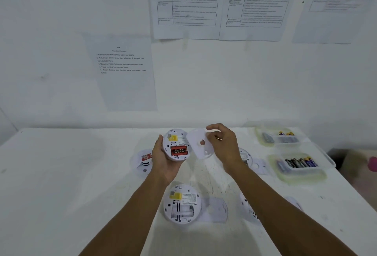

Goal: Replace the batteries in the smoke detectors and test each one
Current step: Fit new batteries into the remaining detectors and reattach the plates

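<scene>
White smoke detector (177,145), red batteries fitted, sat gripped in left hand (163,160); right hand (223,145) fingers pinched its detached cover (199,143) alongside; nearer detector (182,203) lay empty, testing pending.

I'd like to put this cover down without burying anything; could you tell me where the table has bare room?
The table is bare left of the left hand, past the detector lying at. A smaller patch lies between the forearms, above the near detector. The right side is crowded: two battery tubs, more detectors and loose covers.
</scene>
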